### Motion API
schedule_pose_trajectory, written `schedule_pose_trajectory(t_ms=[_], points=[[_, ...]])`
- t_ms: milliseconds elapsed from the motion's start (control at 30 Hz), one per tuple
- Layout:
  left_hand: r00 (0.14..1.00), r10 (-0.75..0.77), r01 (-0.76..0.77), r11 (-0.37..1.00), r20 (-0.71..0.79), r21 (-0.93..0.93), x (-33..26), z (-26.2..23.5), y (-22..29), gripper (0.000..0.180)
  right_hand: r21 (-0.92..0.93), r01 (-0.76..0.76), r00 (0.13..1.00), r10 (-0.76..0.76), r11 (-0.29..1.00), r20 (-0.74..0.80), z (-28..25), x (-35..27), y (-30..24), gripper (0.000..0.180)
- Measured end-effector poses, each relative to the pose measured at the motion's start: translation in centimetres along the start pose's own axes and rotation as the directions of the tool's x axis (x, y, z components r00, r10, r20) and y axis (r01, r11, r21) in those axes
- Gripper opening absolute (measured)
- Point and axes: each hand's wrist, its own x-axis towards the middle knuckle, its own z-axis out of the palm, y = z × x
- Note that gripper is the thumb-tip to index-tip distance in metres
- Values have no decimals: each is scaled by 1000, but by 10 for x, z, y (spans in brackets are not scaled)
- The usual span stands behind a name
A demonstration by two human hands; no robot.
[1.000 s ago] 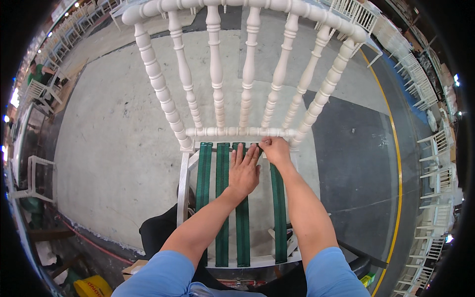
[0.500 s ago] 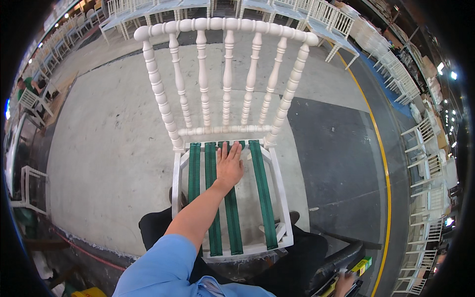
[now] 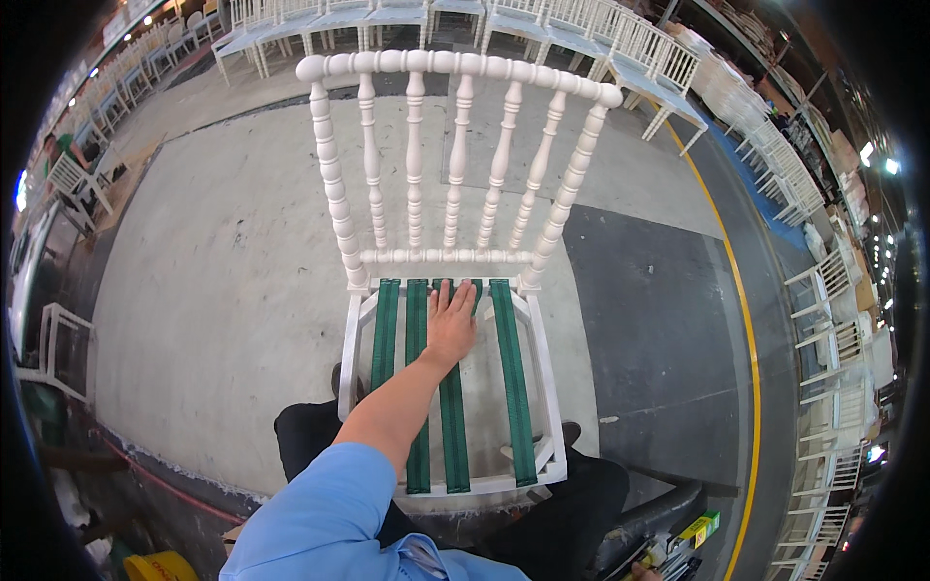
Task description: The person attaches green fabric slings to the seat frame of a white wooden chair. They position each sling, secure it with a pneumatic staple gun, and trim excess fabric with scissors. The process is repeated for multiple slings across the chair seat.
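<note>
Since the earlier frames, the right hand has left the chair's rear rail and dropped to the lower right edge of the view, while the left hand (image 3: 451,324) has stayed flat on the seat and the whole chair now sits a little further from the camera.

White spindle-back chair (image 3: 455,174) stands upright on the concrete floor (image 3: 213,290), its back away from the viewer and its seat frame directly before the person's dark-trousered legs. Four green webbing straps (image 3: 511,378) run front to back across the open seat frame, roughly parallel, with pale gaps between them. Left hand lies open, palm down and fingers extended, on the middle straps near the rear rail; its fingertips almost reach that rail. Its forearm, in a light blue sleeve (image 3: 320,513), enters from the lower edge.

Right hand (image 3: 644,572) shows only as a sliver at the bottom edge, beside small yellow and green packages (image 3: 699,531); whether it is open or closed cannot be told.

Darker floor panel (image 3: 659,329) lies right of the chair, bounded by a curved yellow line (image 3: 751,368). Rows of further white chairs (image 3: 620,48) stand along the far side and down the right margin, well apart from the worked chair. White frame parts (image 3: 58,339) lie at the left.
</note>
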Motion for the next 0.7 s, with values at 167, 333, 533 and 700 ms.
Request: schedule_pose_trajectory(t_ms=[167, 333, 533, 700], points=[[993, 28, -31, 999, -111, -30, 1, 2, -4, 68, -145, 180, 977, -194, 973, -84, 5, -11, -30, 37], [987, 26, -41, 995, -159, -88, 0, 4, -7, 66, 69, 552, 825, -556, 831, 101, 17, -31, -145, 39], [987, 14, -36, 990, -161, -133, 0, 6, -12, 68, 393, 315, 629, -500, 864, 595, 142, -73, -346, 43], [984, 5, -39, 981, -179, -189, 1, 6, -16, 66, 389, 325, 455, -503, 862, 735, 331, -113, -440, 31]])
